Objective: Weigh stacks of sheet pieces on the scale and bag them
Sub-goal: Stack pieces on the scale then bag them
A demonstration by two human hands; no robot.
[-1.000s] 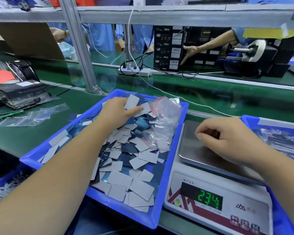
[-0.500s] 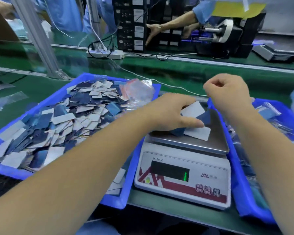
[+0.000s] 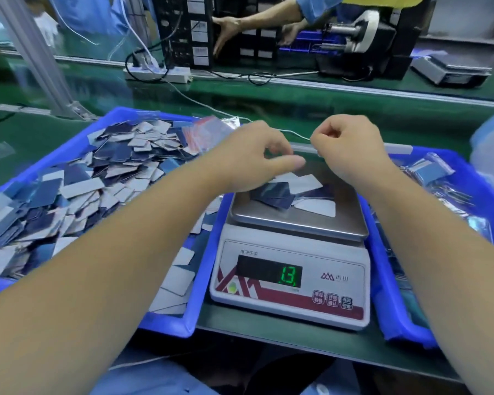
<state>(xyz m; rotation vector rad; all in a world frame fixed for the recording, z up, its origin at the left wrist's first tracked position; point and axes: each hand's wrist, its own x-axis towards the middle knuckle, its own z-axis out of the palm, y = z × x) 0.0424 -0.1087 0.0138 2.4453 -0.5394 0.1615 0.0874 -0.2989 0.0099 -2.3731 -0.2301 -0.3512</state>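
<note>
Steel shows on the pan of the scale (image 3: 297,220), and a few sheet pieces (image 3: 285,195), some dark blue and some pale, lie fanned on it rather than squared into a stack. The green display on the front of the scale reads what looks like 13, though the digits are few and a decimal mark is hard to make out. Above the pan the left hand (image 3: 251,158) hovers with its thumb stretched out and its fingers loosely bent; nothing is plainly held in it. The right hand (image 3: 345,143), just beside it over the back of the scale, has its fingers curled in, and whether they pinch a piece I cannot tell. Left of the scale a blue tray (image 3: 69,143) is heaped with loose pieces, with a bunch of clear bags (image 3: 208,132) at its far corner. Right of the scale a second blue tray (image 3: 468,178) holds what look like filled bags. So some bagging seems done, this weighing is only begun, and most of the heap is left. The tray on the right is cut off by the frame edge.
</note>
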